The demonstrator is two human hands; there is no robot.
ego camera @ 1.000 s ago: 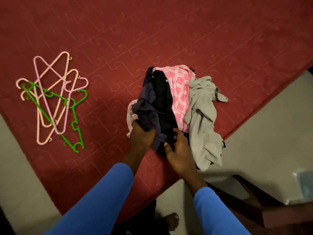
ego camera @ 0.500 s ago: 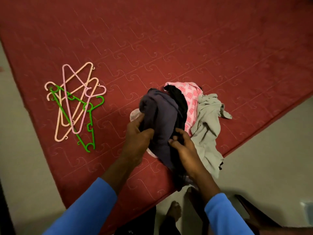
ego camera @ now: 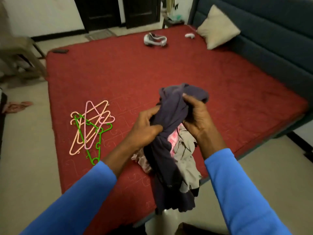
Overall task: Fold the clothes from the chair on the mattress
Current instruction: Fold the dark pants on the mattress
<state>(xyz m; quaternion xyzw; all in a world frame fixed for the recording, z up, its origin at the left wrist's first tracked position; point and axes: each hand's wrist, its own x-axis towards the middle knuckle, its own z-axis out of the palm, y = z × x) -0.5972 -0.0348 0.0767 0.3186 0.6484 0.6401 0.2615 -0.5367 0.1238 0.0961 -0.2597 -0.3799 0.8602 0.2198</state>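
A dark purple garment (ego camera: 171, 116) is bunched between both hands above the red mattress (ego camera: 152, 70). My left hand (ego camera: 145, 129) grips its twisted middle. My right hand (ego camera: 197, 116) holds the upper part, thumb pinching the cloth. The garment's lower end hangs down past the mattress's near edge. Under it lies the pile: a pink patterned garment (ego camera: 172, 139), a grey garment (ego camera: 188, 160) and a pale mauve piece (ego camera: 144, 160), partly hidden by the purple one.
Several plastic hangers (ego camera: 89, 128), pink, peach and green, lie to the left on the mattress. A grey item (ego camera: 155, 39), a small white object (ego camera: 189, 35) and a beige pillow (ego camera: 218, 28) sit at the far end by a dark teal headboard (ego camera: 271, 31). A chair (ego camera: 20, 55) stands at the far left.
Both hands have lifted the purple garment up off the pile. The view has tilted upward, bringing the far end of the mattress and the room into sight.
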